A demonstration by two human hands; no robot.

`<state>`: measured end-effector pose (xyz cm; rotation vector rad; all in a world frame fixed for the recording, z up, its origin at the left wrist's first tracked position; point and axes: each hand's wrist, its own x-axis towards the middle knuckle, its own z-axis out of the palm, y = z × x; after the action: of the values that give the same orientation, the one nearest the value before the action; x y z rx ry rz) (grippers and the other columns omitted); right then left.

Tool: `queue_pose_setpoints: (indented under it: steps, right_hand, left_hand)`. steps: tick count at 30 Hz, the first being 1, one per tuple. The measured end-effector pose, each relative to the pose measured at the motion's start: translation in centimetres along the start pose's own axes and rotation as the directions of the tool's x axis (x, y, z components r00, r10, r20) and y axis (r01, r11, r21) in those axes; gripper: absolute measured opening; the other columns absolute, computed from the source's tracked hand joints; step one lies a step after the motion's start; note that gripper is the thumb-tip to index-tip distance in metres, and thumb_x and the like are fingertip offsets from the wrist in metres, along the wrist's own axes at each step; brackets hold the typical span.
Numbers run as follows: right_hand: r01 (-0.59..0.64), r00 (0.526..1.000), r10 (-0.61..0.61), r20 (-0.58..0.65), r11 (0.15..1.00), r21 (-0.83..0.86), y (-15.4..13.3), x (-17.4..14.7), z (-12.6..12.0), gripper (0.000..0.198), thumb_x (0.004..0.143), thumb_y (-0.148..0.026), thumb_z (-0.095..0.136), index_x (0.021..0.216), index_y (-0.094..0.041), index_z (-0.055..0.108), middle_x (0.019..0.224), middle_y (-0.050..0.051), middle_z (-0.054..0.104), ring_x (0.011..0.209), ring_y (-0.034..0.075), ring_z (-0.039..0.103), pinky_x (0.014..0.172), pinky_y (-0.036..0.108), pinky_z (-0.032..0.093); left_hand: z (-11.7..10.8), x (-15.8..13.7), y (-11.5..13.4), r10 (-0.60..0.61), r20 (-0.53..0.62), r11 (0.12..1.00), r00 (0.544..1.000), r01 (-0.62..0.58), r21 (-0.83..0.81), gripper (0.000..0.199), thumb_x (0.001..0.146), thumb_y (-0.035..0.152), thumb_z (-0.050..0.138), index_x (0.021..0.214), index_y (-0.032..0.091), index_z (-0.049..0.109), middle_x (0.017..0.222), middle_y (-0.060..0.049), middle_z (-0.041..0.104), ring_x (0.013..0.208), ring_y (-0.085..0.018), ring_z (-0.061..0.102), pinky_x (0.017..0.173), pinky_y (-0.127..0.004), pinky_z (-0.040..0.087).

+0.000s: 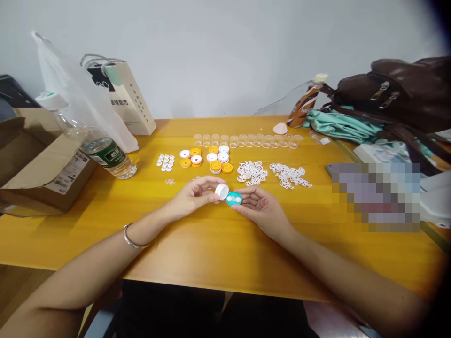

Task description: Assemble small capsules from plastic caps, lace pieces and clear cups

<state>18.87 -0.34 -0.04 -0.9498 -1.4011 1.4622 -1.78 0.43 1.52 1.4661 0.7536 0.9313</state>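
Between the fingers of my left hand is a white round cap. My right hand pinches a teal round disc with white spots on its face. Cap and disc are side by side over the table; I cannot tell whether they touch. Just beyond my hands stand white and orange round caps, some stacked. Small white knobbed pieces lie to the left, above a few tiny pale rings. White cut-out plastic pieces form two piles on the right.
A row of clear cups runs along the back. On the left are a cardboard box, a water bottle and a paper bag. A coffee bottle, a brown leather bag and teal cloth sit at right.
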Motion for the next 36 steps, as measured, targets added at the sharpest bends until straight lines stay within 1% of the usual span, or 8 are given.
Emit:
queue_pose_setpoints:
  steps: [4, 7, 11, 17, 22, 30, 33, 36]
  right_hand:
    - [0.011, 1.000, -0.011, 0.005, 1.000, -0.027, 0.07, -0.17, 0.04, 0.028, 0.063, -0.027, 0.074, 0.085, -0.022, 0.057, 0.082, 0.001, 0.066, 0.077, 0.014, 0.064, 0.078, 0.032, 0.053]
    - [0.025, 1.000, -0.025, 0.003, 0.998, -0.051, 0.10, -0.24, 0.11, 0.029, 0.063, -0.029, 0.073, 0.086, -0.022, 0.057, 0.082, 0.002, 0.066, 0.077, 0.014, 0.063, 0.077, 0.033, 0.053]
    - [0.039, 0.999, -0.040, -0.004, 0.997, -0.064, 0.21, -0.19, 0.14, 0.029, 0.064, -0.028, 0.073, 0.086, -0.022, 0.056, 0.083, 0.002, 0.065, 0.077, 0.014, 0.062, 0.076, 0.031, 0.053]
    - [0.057, 0.998, -0.057, 0.009, 0.995, -0.077, 0.44, -0.28, 0.18, 0.028, 0.064, -0.028, 0.072, 0.086, -0.022, 0.055, 0.083, 0.001, 0.065, 0.076, 0.014, 0.062, 0.074, 0.032, 0.052]
    - [0.080, 0.997, -0.080, 0.002, 0.990, -0.116, 0.46, -0.37, 0.21, 0.028, 0.065, -0.030, 0.072, 0.086, -0.022, 0.054, 0.082, 0.002, 0.065, 0.076, 0.015, 0.062, 0.073, 0.032, 0.052]
    - [0.079, 0.997, -0.079, 0.011, 0.990, -0.120, 0.38, -0.40, 0.29, 0.027, 0.065, -0.029, 0.072, 0.084, -0.022, 0.055, 0.080, 0.001, 0.065, 0.071, 0.014, 0.062, 0.071, 0.032, 0.053]
    - [0.076, 0.997, -0.075, 0.013, 0.990, -0.118, 0.48, -0.43, 0.33, 0.027, 0.065, -0.029, 0.072, 0.085, -0.022, 0.055, 0.080, 0.001, 0.065, 0.072, 0.014, 0.062, 0.071, 0.032, 0.053]
    - [0.070, 0.997, -0.069, 0.017, 0.990, -0.123, 0.61, -0.42, 0.32, 0.027, 0.065, -0.029, 0.072, 0.084, -0.022, 0.055, 0.080, 0.001, 0.065, 0.071, 0.013, 0.062, 0.071, 0.031, 0.053]
  left_hand:
    - [0.14, -0.04, 0.08, -0.010, -0.015, 0.998, 1.000, 0.011, 0.061, 0.029, 0.079, 0.018, 0.060, 0.108, 0.019, 0.057, 0.091, -0.005, 0.065, 0.080, -0.011, 0.062, 0.075, -0.025, 0.050]
    - [0.18, -0.19, 0.13, 0.001, -0.032, 0.993, 0.999, 0.003, 0.118, 0.029, 0.078, 0.019, 0.061, 0.107, 0.018, 0.058, 0.088, -0.005, 0.065, 0.080, -0.012, 0.062, 0.078, -0.028, 0.050]
    - [0.06, -0.21, 0.14, 0.026, -0.046, 0.984, 0.999, -0.018, 0.178, 0.029, 0.079, 0.021, 0.060, 0.107, 0.018, 0.058, 0.092, -0.006, 0.066, 0.082, -0.012, 0.062, 0.080, -0.029, 0.050]
    - [0.13, -0.22, -0.02, 0.027, -0.027, 0.982, 0.999, -0.021, 0.186, 0.030, 0.079, 0.019, 0.060, 0.109, 0.018, 0.058, 0.095, -0.006, 0.066, 0.086, -0.014, 0.062, 0.083, -0.031, 0.050]
    - [0.25, -0.24, 0.22, 0.055, -0.047, 0.977, 0.997, -0.044, 0.209, 0.029, 0.079, 0.017, 0.059, 0.108, 0.018, 0.059, 0.095, -0.005, 0.066, 0.085, -0.013, 0.063, 0.084, -0.030, 0.050]
    - [0.54, -0.33, 0.29, 0.052, -0.024, 0.977, 0.998, -0.046, 0.210, 0.030, 0.078, 0.019, 0.061, 0.108, 0.019, 0.060, 0.098, -0.006, 0.067, 0.089, -0.015, 0.063, 0.084, -0.032, 0.051]
    - [0.54, -0.43, 0.27, 0.059, -0.020, 0.970, 0.998, -0.052, 0.239, 0.031, 0.078, 0.021, 0.062, 0.108, 0.019, 0.060, 0.099, -0.007, 0.067, 0.089, -0.015, 0.063, 0.084, -0.033, 0.051]
    - [0.48, -0.59, 0.25, 0.086, -0.004, 0.943, 0.996, -0.080, 0.324, 0.033, 0.078, 0.023, 0.062, 0.110, 0.018, 0.059, 0.099, -0.007, 0.066, 0.087, -0.015, 0.063, 0.083, -0.031, 0.051]
